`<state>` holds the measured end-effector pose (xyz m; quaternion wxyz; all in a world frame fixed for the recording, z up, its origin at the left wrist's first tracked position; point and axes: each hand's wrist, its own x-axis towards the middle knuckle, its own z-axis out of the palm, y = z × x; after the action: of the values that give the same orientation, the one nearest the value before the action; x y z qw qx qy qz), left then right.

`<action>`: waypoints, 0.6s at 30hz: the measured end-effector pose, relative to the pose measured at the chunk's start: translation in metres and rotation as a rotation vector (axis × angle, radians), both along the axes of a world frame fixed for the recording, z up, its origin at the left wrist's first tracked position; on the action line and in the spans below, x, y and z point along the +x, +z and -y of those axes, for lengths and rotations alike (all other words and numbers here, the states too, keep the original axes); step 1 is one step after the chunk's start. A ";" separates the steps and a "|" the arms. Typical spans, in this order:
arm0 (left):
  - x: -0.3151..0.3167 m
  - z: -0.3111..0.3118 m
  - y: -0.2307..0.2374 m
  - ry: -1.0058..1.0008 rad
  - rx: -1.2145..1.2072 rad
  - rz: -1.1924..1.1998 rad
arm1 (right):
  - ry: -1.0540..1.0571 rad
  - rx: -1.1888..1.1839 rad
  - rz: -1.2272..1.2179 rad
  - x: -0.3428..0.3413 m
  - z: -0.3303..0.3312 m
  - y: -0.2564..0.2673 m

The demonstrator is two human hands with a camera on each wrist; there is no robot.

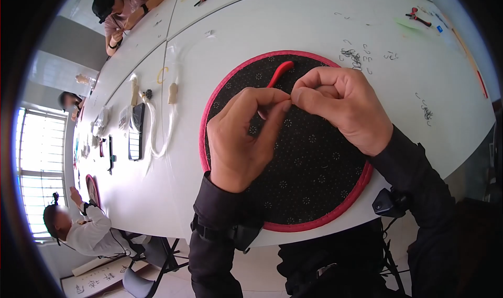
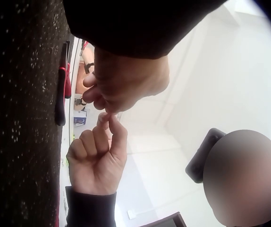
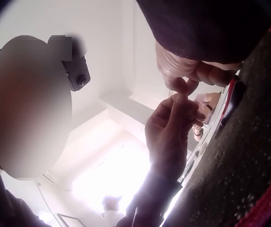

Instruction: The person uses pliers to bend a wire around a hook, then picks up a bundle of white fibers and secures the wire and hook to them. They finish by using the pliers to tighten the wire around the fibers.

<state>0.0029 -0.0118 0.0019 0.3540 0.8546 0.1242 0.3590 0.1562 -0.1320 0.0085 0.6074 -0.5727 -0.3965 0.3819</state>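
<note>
While left hand point(image 1: 242, 135) and right hand point(image 1: 346, 101) pinch, fingertips meeting over the mat point(image 1: 314, 185), the piece between them is hidden; probably light, easily dropped, best held by its ends.

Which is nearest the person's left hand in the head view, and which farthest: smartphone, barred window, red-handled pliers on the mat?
From the left hand:
1. Red-handled pliers: just beyond it, on the round mat.
2. Smartphone: to its left, on the white table.
3. Barred window: far left, past the table.
</note>
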 end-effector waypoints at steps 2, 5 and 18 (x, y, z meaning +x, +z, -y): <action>0.000 0.000 0.001 -0.002 0.023 0.002 | -0.003 0.004 0.000 0.000 0.000 -0.001; 0.001 0.000 0.001 0.002 0.027 0.013 | -0.001 0.003 0.014 0.001 0.000 -0.001; -0.001 0.001 -0.002 -0.006 -0.198 0.050 | 0.073 -0.027 -0.101 -0.001 0.001 0.006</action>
<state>0.0023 -0.0133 0.0001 0.4406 0.8066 0.1477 0.3652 0.1551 -0.1326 0.0145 0.6047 -0.5459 -0.3806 0.4376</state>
